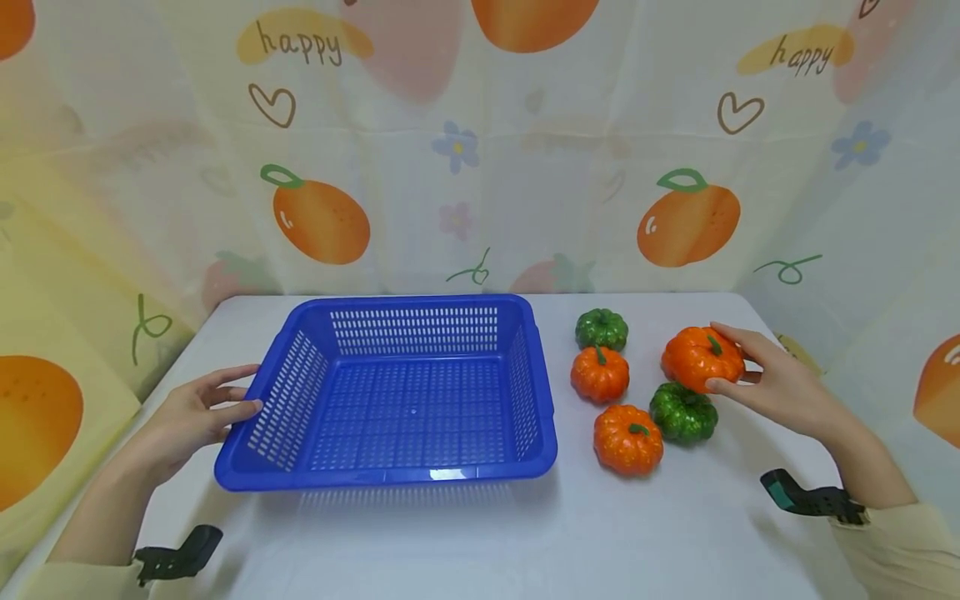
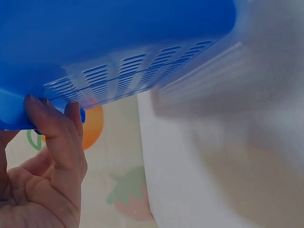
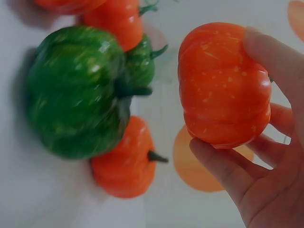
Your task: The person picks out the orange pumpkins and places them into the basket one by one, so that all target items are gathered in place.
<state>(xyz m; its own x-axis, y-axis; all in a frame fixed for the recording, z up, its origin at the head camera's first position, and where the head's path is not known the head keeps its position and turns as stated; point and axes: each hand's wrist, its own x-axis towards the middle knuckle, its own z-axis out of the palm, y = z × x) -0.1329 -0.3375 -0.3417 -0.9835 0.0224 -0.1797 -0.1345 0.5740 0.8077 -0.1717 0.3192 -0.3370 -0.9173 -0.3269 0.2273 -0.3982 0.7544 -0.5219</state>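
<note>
On the left, my left hand [image 1: 191, 417] holds the left rim of a blue plastic basket [image 1: 386, 477]. The left wrist view shows its fingers [image 2: 57, 128] bent at the rim, beside the slotted wall. My right hand [image 1: 780, 379] grips an orange toy pumpkin [image 3: 223, 85], thumb and fingers on opposite sides. This pumpkin is raised over the table and overlaps another orange pumpkin [image 3: 124, 164] in the head view. Just in front and below sits a green pumpkin [image 1: 683, 413]. No pumpkins lie in the basket.
Between the basket and my right hand stand an orange pumpkin [image 1: 628, 440], a second orange pumpkin [image 1: 600, 375] and a green pumpkin [image 1: 602, 330]. All rest on a white table [image 1: 600, 533]. A fruit-printed curtain [image 1: 480, 192] hangs behind it.
</note>
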